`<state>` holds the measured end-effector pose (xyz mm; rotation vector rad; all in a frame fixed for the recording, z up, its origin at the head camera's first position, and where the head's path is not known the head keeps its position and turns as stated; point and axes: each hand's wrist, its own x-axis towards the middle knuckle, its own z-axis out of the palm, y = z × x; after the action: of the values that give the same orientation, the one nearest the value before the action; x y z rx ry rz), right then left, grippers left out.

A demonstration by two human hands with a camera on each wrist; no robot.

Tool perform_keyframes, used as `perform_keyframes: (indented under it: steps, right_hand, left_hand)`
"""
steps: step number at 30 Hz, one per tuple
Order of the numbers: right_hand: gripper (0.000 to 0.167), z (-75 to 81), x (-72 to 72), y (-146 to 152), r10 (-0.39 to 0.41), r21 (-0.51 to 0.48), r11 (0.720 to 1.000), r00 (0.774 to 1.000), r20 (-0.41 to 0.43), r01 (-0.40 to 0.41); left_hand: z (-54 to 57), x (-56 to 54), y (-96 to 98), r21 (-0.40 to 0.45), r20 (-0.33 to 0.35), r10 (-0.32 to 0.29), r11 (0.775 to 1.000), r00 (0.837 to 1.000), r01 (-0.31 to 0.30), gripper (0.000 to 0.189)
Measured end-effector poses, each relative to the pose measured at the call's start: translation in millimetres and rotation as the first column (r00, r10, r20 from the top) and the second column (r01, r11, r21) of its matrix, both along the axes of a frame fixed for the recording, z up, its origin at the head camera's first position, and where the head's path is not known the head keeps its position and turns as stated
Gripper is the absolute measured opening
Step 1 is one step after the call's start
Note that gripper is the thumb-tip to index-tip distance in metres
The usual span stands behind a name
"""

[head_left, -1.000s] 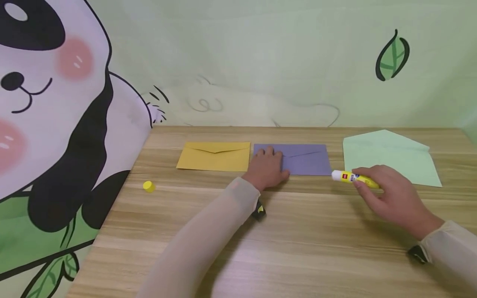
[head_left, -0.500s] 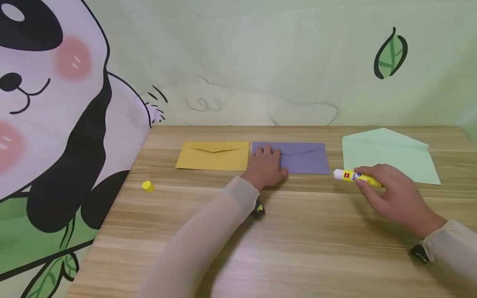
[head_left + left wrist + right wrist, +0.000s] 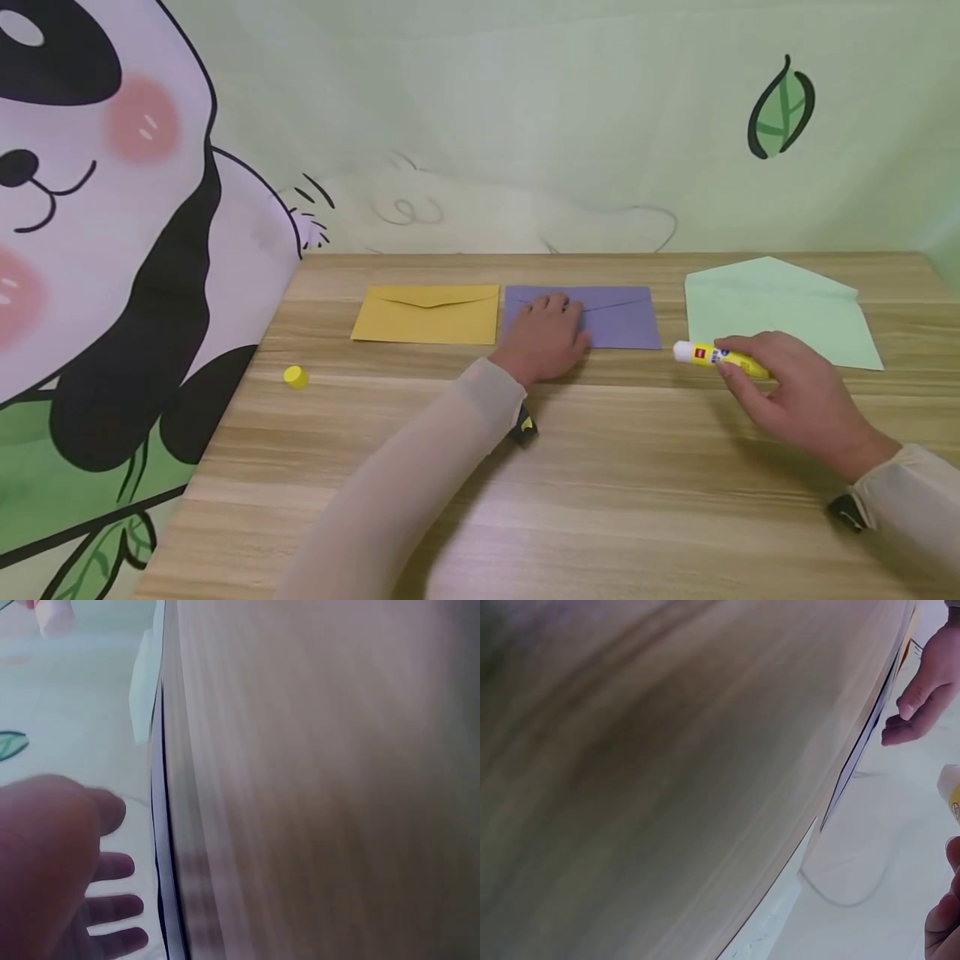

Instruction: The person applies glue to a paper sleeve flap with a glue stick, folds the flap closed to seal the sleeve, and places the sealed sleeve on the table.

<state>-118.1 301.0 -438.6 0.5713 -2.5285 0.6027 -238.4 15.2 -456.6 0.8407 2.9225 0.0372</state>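
My left hand is over the left half of the purple envelope, fingers spread and holding nothing. In the left wrist view a narrow gap shows between its fingertips and the envelope. The envelope's flap lies folded down. My right hand pinches an uncapped yellow glue stick, its white tip pointing left, above the table in front of the pale green envelope. That green envelope has its pointed flap raised toward the back. Only the glue stick's white end and fingertips show in the right wrist view.
A yellow envelope with its flap down lies left of the purple one. The small yellow cap sits near the left edge of the wooden table. Behind the table hangs a printed backdrop.
My left hand has shifted slightly to the right over the purple envelope. The right hand keeps its grip on the glue stick, almost unmoved. The whole view drifts a little left.
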Motion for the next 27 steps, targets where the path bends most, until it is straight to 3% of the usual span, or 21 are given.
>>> perform_keyframes:
  steps: [7, 15, 22, 27]
  right_hand:
    - [0.030, -2.2, 2.8, 5.8, 0.020, -0.025, 0.999, 0.999, -0.035, -0.020]
    - [0.030, -1.4, 6.0, 16.4, 0.024, -0.068, 0.997, 0.997, -0.079, -0.029]
    - [0.030, 3.5, 11.6, 24.4, -0.004, -0.062, 0.998, 0.998, -0.063, 0.000]
    - [0.028, 6.7, 13.5, 28.6, -0.009, -0.063, 0.998, 0.998, -0.065, 0.005]
  left_hand:
    - [-8.1, 4.1, 20.2, 0.013, -0.036, -0.119, 0.993, 0.992, 0.120, 0.054]
    - [-8.2, 7.8, 51.5, -0.007, -0.044, -0.187, 0.982, 0.981, 0.187, 0.053]
    - [-7.7, 19.0, 83.1, -0.089, 0.007, -0.286, 0.954, 0.958, 0.285, 0.060]
    - [-7.3, 26.3, 100.9, -0.128, 0.041, -0.319, 0.938, 0.947, 0.321, 0.065]
